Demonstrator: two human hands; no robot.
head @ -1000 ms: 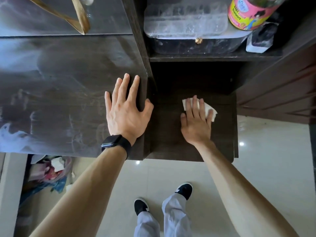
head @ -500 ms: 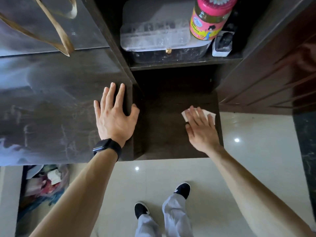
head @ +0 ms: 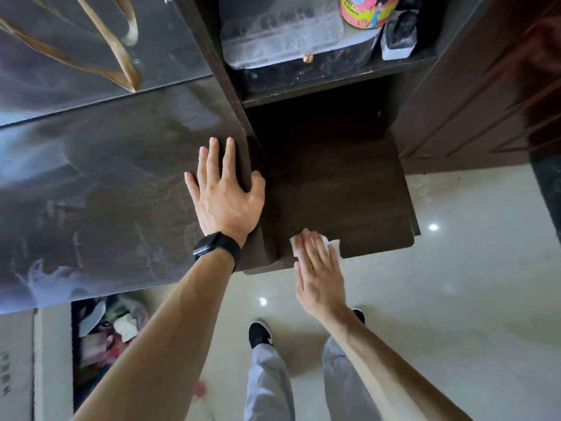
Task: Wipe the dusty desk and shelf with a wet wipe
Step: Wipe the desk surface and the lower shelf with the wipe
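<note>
The left hand (head: pixel 226 196) lies flat on the dust-streaked table (head: pixel 91 183) at its right edge, fingers straight and released, holding nothing. Just right, the wet wipe (head: pixel 295 247) sits at the front edge of the lower shelf (head: pixel 349 192), pinned under the straight fingers (head: pixel 314 249) of the right hand (head: pixel 318 278), the nearer one. White and rumpled, it lies lengthwise along that edge, so the shelf left to cover probably lies behind and rightward.

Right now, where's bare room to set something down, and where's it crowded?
Free: lower shelf board beyond the wet wipe under the right hand, between desk and cabinet side; desk top left of the left hand, below the tan straps. Crowded: upper shelf, filled by clear box and pink jar.
</note>
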